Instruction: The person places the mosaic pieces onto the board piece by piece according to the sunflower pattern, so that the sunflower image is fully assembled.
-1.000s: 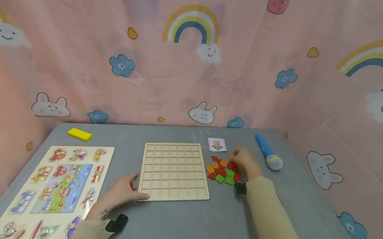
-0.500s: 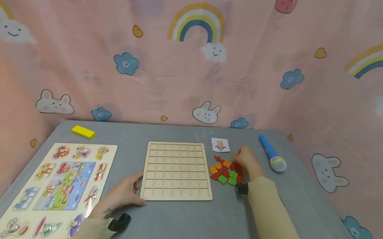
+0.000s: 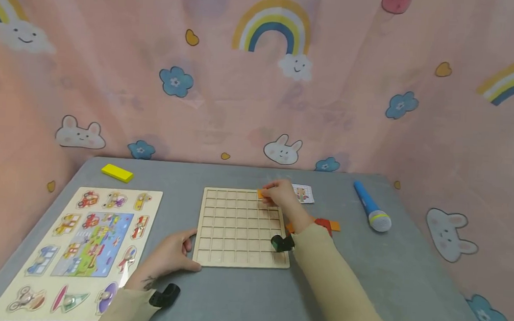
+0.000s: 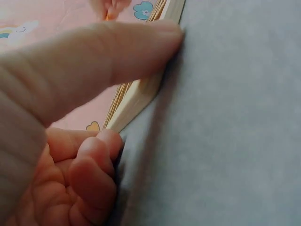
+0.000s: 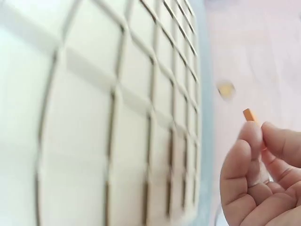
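Observation:
A square pale wooden grid board point(image 3: 237, 230) lies on the grey table in the head view. My left hand point(image 3: 172, 253) holds it at the near left corner, thumb along the front edge and curled fingertips at the left side. Above its far right corner, my right hand point(image 3: 283, 196) pinches a small orange tile point(image 5: 249, 115) between thumb and fingertips. The right wrist view shows that tile's end sticking out of the pinch, beside the board's bare cells. Red tiles point(image 3: 324, 224) and an orange tile point(image 3: 335, 226) show past my right forearm, which hides the others.
A printed card point(image 3: 303, 193) lies partly behind the right hand. Farther right is a blue toy microphone point(image 3: 371, 207). A vehicle puzzle board point(image 3: 143, 242) takes up the left side, with a yellow block point(image 3: 117, 172) behind it. A pink patterned cloth hangs at the back.
My right hand has moved left from the tile pile to over the board's far right corner, carrying an orange tile. The left hand stays at the board's corner; the head view has shifted slightly.

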Demonstrator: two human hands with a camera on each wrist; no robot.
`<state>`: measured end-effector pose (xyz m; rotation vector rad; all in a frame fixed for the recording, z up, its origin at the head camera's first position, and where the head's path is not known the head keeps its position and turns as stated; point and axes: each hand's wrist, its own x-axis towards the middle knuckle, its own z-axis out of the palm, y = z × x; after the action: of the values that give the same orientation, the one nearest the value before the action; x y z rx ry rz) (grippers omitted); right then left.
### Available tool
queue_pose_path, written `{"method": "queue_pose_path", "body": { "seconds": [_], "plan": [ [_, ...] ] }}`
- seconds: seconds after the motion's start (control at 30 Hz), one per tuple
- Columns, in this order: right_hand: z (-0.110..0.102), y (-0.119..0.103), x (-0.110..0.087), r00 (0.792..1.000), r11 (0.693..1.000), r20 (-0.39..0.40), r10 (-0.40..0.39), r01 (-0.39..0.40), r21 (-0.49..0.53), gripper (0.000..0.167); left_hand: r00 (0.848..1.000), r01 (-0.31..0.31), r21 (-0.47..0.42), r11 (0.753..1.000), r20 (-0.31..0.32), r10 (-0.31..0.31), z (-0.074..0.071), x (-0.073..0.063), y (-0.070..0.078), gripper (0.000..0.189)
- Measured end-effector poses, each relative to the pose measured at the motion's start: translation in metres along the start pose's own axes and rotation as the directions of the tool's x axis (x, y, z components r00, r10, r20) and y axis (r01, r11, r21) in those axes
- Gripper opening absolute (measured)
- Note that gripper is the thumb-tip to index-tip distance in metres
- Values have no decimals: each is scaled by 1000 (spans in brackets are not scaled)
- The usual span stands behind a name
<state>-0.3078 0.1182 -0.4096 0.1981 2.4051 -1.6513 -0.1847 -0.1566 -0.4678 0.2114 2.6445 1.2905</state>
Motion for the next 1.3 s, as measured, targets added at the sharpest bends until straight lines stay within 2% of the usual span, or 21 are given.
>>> {"method": "queue_pose_path", "body": {
  "seconds": [0.1, 0.23, 0.33, 0.57, 0.63, 0.7, 0.83, 0.93, 0.97, 1.1, 1.13, 1.23, 1.27, 1.3],
  "plan": [
    [21, -1, 2, 999, 999, 36, 26, -27, 29, 22, 1000, -7, -18, 1000, 12, 8, 0, 1, 1, 91],
    [39, 3, 6, 1000, 999, -1, 25, -25, -21, 18, 999, -13, -44, 999, 30, 14, 1, 2, 1, 91],
    [45, 7, 10, 999, 998, -44, 25, -28, -51, 15, 999, -13, -59, 998, 36, 15, 1, 2, 2, 90],
    [54, 11, 13, 997, 993, -68, 25, -33, -110, 9, 999, -12, -70, 997, 47, 15, 1, 2, 0, 93],
    [57, 11, 13, 997, 987, -75, 12, -24, -156, 8, 998, -22, -71, 997, 51, 25, 0, 2, -1, 94],
    [60, 12, 13, 997, 977, -83, -9, -9, -215, 15, 997, -41, -64, 997, 56, 44, 0, 2, -3, 94],
    [65, 10, 12, 994, 941, -96, -47, 12, -339, 38, 996, -54, -62, 997, 66, 58, 0, 2, -5, 94],
    [66, 8, 11, 995, 918, -87, -50, 11, -397, 42, 996, -43, -72, 996, 69, 48, 0, 1, -5, 95],
    [65, 7, 11, 996, 913, -76, -44, 9, -408, 40, 997, -39, -73, 997, 70, 44, 0, 1, -5, 95],
    [49, 1, 6, 996, 875, -50, -74, 40, -482, 12, 997, -20, -82, 996, 72, 26, 1, 1, -5, 96],
    [41, 0, 4, 995, 860, -53, -82, 43, -508, 7, 997, -16, -84, 996, 73, 22, 0, 1, -5, 96],
    [15, 0, 3, 993, 789, -79, -86, 19, -614, 13, 998, -11, -81, 997, 68, 17, 0, 2, -4, 96],
    [6, 2, 3, 992, 757, -91, -88, 7, -653, 15, 998, -11, -78, 997, 66, 17, -1, 2, -4, 95],
    [-3, 4, 2, 991, 712, -108, -81, -18, -702, 16, 998, -12, -74, 997, 62, 17, -1, 2, -4, 95]
  ]
}}
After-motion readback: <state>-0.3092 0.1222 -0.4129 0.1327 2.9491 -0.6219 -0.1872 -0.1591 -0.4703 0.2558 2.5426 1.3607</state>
